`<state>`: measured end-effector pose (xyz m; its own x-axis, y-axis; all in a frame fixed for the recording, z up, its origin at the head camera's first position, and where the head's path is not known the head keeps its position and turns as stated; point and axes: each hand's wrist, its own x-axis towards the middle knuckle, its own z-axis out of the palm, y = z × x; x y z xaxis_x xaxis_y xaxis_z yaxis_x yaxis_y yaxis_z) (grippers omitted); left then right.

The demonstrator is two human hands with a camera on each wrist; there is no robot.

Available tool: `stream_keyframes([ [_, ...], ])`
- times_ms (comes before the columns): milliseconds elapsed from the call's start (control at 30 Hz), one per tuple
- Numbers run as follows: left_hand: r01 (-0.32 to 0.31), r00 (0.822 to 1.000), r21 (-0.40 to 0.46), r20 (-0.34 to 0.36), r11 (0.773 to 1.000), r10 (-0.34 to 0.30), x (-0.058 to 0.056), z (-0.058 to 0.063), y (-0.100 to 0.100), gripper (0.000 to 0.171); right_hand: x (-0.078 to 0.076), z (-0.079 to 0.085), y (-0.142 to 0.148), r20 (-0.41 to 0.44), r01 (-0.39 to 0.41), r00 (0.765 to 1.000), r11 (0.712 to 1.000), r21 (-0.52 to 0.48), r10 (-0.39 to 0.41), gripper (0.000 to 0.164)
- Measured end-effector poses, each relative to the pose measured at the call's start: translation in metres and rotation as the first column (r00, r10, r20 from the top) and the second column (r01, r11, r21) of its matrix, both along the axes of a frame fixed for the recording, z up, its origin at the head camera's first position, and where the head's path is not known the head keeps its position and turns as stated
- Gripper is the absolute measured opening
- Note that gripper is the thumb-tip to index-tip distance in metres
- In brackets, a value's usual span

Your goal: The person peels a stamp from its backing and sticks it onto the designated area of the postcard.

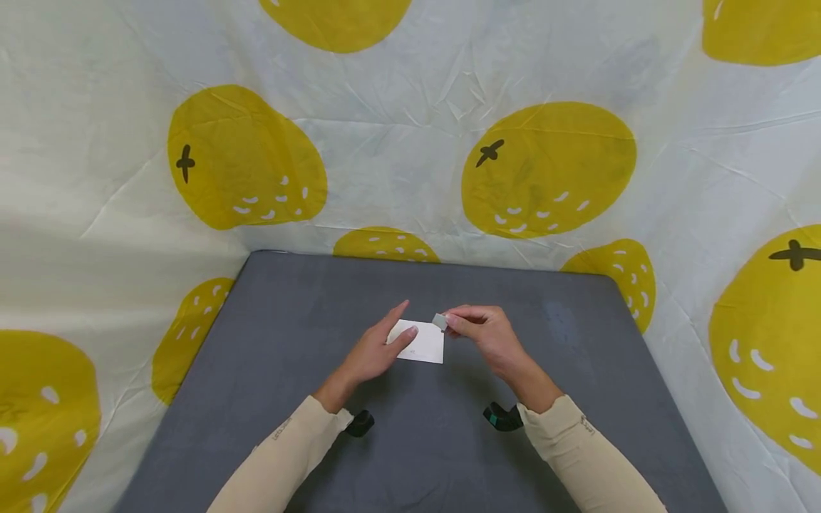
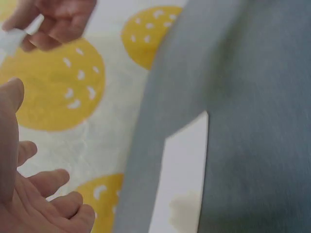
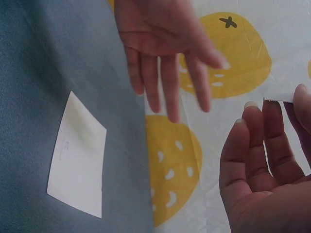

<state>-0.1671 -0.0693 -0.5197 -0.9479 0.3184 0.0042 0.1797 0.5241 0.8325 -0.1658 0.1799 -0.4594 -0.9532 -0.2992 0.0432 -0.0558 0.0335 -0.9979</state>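
Note:
A white card (image 1: 425, 345) lies flat on the grey table (image 1: 288, 328). My left hand (image 1: 408, 318) is open with straight fingers over the card's left edge; I cannot tell if it touches. My right hand (image 1: 452, 323) pinches a small grey-white piece (image 1: 439, 321) between thumb and fingertips, just above the card's far right corner. The right wrist view shows the card (image 3: 77, 155), the left hand's spread fingers (image 3: 165, 87) and an edge of the piece (image 3: 278, 99) behind my right fingertips. In the left wrist view the card (image 2: 182, 179) lies beyond my left palm (image 2: 34, 204).
A white cloth printed with yellow fruit (image 1: 545, 171) hangs behind and to both sides of the table. Black wrist-camera mounts (image 1: 502, 417) sit at both beige sleeves. The table's edges run close at left, right and back.

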Motion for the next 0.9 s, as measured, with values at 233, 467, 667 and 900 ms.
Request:
stream_keyframes([
  [233,0.065,0.996,0.125,0.052,0.99,-0.072,0.009,0.016,0.01,0.065,0.0,-0.004,-0.001,0.019,-0.004,1.0,1.0,-0.002,0.004,0.031],
  [467,0.112,0.985,0.305,0.093,0.946,-0.147,0.009,0.02,0.016,0.064,0.002,-0.005,-0.001,0.036,0.003,0.999,1.0,-0.002,-0.003,0.032],
  [667,0.147,0.954,0.488,0.159,0.86,-0.253,0.007,0.031,0.019,0.063,-0.001,-0.002,0.0,0.052,0.017,0.999,1.0,-0.004,-0.017,0.032],
  [900,0.06,0.931,0.606,0.253,0.793,-0.264,0.006,0.043,0.025,0.052,-0.007,-0.002,0.0,0.028,0.036,0.999,0.999,-0.01,-0.036,0.03],
])
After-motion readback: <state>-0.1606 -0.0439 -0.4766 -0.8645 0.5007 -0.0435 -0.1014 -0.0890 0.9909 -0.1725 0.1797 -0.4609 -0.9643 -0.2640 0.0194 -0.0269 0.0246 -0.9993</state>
